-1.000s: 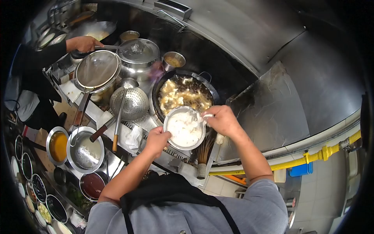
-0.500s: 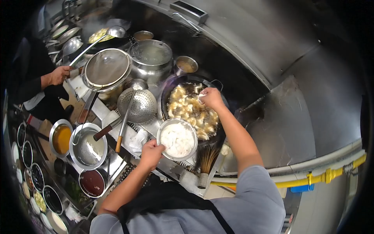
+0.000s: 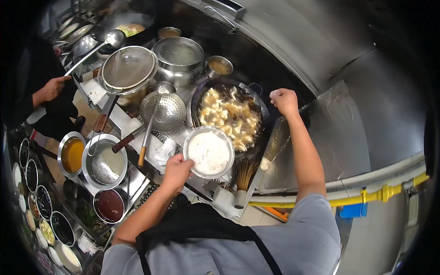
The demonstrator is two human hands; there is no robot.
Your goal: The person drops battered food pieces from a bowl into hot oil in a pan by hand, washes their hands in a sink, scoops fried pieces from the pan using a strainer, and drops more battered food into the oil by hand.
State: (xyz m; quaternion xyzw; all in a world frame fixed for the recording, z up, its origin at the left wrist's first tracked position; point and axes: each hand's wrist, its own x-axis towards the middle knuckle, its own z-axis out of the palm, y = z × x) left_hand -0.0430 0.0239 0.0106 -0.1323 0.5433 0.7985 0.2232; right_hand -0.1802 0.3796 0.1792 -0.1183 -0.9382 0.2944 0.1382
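Observation:
My left hand (image 3: 178,171) grips the rim of a metal bowl (image 3: 209,176) that holds white battered pieces (image 3: 209,152). The bowl is just in front of a dark wok (image 3: 197,100), where pale golden pieces (image 3: 229,117) fry in bubbling oil. My right hand (image 3: 285,101) is raised beyond the wok's right edge, its fingers curled together. Whether anything is between those fingers is too small to tell.
A perforated skimmer (image 3: 169,114), a strainer (image 3: 129,68) and a lidded-looking pot (image 3: 178,57) stand left of the wok. A bamboo brush (image 3: 244,176) is near its front. At the left, a co-worker's hand (image 3: 54,88) holds a ladle (image 3: 114,39). Sauce bowls (image 3: 72,155) sit nearer.
My right hand has moved from the bowl, over the wok, to the wok's right side. The co-worker's hand went from a lid handle to a ladle, which has shifted left.

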